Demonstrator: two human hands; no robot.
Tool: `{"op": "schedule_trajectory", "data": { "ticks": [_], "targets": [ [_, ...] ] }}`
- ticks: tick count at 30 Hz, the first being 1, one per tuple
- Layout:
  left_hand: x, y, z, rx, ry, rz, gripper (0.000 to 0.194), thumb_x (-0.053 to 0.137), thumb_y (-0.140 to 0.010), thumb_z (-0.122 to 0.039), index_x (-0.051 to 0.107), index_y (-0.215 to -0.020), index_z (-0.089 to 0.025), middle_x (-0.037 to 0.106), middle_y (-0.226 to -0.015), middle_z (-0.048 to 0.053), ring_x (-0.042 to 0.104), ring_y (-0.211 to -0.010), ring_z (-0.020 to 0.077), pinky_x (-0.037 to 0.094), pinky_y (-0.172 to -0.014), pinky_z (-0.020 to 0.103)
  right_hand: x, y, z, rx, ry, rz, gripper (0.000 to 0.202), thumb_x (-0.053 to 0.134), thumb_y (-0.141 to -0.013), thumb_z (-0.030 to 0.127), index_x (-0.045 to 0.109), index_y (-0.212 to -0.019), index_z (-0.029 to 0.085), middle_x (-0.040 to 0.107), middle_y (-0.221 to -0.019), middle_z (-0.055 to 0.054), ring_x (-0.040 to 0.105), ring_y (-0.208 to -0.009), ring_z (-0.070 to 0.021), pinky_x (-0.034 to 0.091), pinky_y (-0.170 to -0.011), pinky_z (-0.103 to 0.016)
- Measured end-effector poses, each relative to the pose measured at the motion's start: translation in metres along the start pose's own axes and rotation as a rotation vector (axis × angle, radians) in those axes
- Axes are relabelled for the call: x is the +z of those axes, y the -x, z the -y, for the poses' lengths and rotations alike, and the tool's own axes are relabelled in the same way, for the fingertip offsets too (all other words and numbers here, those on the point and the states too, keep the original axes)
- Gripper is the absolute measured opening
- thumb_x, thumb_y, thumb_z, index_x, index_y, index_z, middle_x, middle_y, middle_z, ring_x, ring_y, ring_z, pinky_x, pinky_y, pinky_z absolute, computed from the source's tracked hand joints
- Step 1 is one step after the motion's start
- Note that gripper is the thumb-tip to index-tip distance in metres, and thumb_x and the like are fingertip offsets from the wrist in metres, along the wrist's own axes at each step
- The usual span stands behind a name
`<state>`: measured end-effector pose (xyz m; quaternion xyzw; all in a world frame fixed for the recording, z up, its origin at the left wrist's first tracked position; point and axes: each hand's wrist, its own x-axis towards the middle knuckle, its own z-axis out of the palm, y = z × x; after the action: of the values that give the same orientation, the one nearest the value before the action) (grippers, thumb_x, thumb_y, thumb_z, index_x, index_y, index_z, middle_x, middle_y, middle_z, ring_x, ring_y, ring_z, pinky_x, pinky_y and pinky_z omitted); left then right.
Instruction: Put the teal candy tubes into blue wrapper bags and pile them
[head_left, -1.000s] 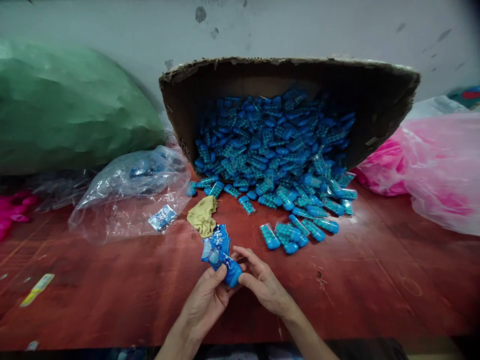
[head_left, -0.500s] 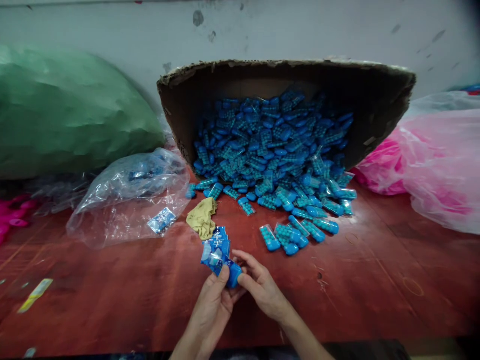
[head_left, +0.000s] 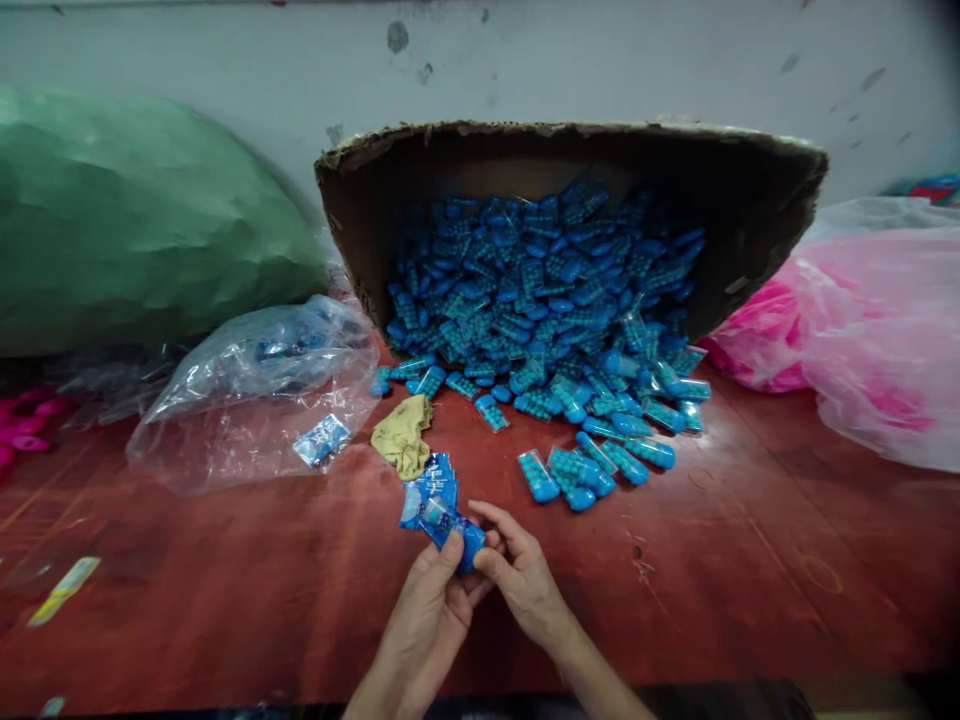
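Both my hands are together near the front of the table, around a small clear container with a blue end [head_left: 469,545]. My left hand [head_left: 429,590] grips it from below, thumb pressed on top. My right hand [head_left: 529,580] closes thumb and fingers on its blue end at the right. Just beyond lie several blue printed packets [head_left: 440,470] in a fanned pile, partly hidden by the container. A crumpled yellow-green cloth [head_left: 405,437] touches the pile's far side. To the right, several loose blue containers with bead-like contents [head_left: 540,476] lie on the table.
A cardboard box [head_left: 765,190] on its side spills a heap of similar blue containers [head_left: 525,290] onto the red table [head_left: 247,590]. At left are a clear plastic bag [head_left: 225,370] and a large green sack [head_left: 150,220]; pink bags [head_left: 885,340] stand at right.
Hands and container are almost where they were, with the container turned slightly. The whole view has shifted a little.
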<state>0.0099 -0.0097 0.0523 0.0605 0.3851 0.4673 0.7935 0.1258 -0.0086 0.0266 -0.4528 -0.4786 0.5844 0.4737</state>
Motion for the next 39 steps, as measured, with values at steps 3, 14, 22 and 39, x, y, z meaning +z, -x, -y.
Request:
{"op": "schedule_trajectory", "data": {
  "ticks": [3,14,22,39],
  "targets": [
    [-0.002,0.0,-0.004,-0.033,0.014,0.035,0.013,0.057,-0.076,-0.019,0.066,-0.081,-0.013,0.071,-0.077,0.008,0.065,-0.079,0.0188,0.048,-0.08,0.032,-0.002,-0.003,0.004,0.046,-0.069,0.091,0.044,0.059,-0.069,0.017,0.055,-0.112,0.025,0.059,-0.1,-0.001,0.054,-0.09,-0.0178,0.042,-0.085,-0.031],
    [-0.002,0.002,-0.006,-0.043,-0.04,0.025,0.014,0.057,-0.076,-0.02,0.066,-0.082,-0.012,0.07,-0.078,0.008,0.065,-0.078,0.0188,0.049,-0.078,0.031,-0.001,-0.002,0.003,0.028,0.006,0.04,0.04,0.061,-0.066,0.014,0.061,-0.104,0.028,0.055,-0.085,0.002,0.053,-0.072,-0.0136,0.046,-0.071,-0.027],
    [-0.009,0.002,-0.009,-0.055,-0.1,0.041,0.016,0.058,-0.075,-0.017,0.066,-0.088,-0.013,0.07,-0.074,0.007,0.064,-0.084,0.0204,0.048,-0.077,0.03,0.004,0.001,0.005,0.055,-0.012,0.035,0.053,0.062,-0.061,0.008,0.056,-0.11,0.027,0.058,-0.102,0.001,0.054,-0.095,-0.0183,0.041,-0.086,-0.03],
    [-0.009,0.004,0.002,-0.016,0.072,0.088,0.02,0.05,-0.081,-0.022,0.068,-0.085,-0.014,0.071,-0.08,0.008,0.065,-0.081,0.0179,0.046,-0.084,0.033,0.009,-0.005,0.005,0.104,-0.103,0.034,0.044,0.062,-0.061,0.012,0.057,-0.103,0.025,0.055,-0.084,0.003,0.052,-0.068,-0.0111,0.045,-0.063,-0.022]
  ]
}}
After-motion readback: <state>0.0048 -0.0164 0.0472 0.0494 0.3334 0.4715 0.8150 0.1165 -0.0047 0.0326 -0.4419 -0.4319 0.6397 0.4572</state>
